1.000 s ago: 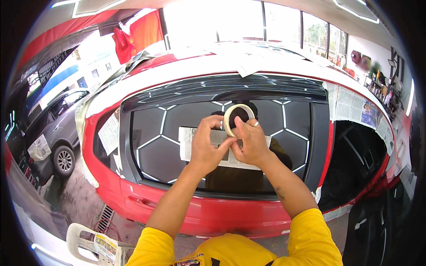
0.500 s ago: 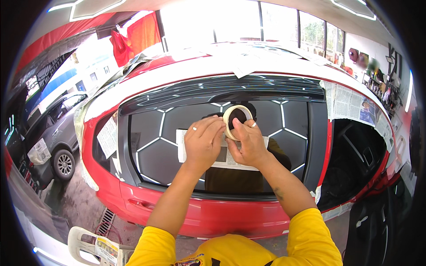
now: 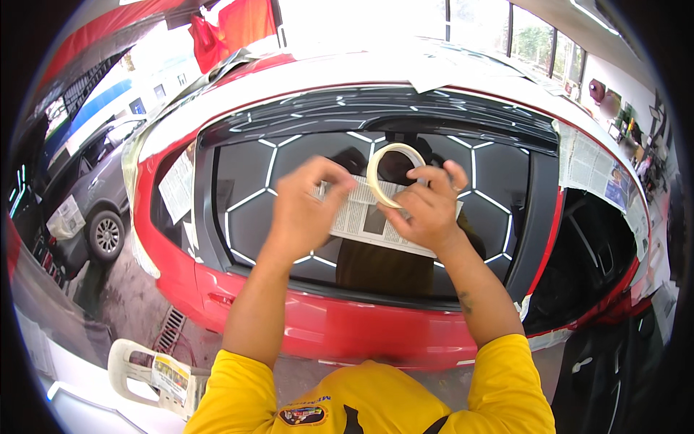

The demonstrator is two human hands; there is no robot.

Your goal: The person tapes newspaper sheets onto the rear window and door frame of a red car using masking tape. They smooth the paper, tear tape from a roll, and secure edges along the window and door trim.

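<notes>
My right hand (image 3: pixel 431 210) grips a roll of pale masking tape (image 3: pixel 374 172), thumb and fingers on its near right side, some fingers raised. The roll stands on edge with its hole facing me. To the left, my left hand (image 3: pixel 307 206) is slightly blurred, thumb and forefinger pinched together; what lies between them is too small to make out. A folded sheet of newspaper (image 3: pixel 374 220) shows below and between my hands, in front of the dark car window (image 3: pixel 249 217). Whether it hangs from the tape or lies against the glass, I cannot tell.
The red car (image 3: pixel 347 333) stands side-on before me, with newspaper masking (image 3: pixel 589 163) at its right window. A white plastic chair (image 3: pixel 134 362) stands lower left. Beyond it are a floor drain (image 3: pixel 171 328) and a grey car (image 3: pixel 97 195).
My hands have drawn apart, the left one lifting away from the roll. My right hand has shifted its grip to the roll's lower right. The whole view has tilted slightly.
</notes>
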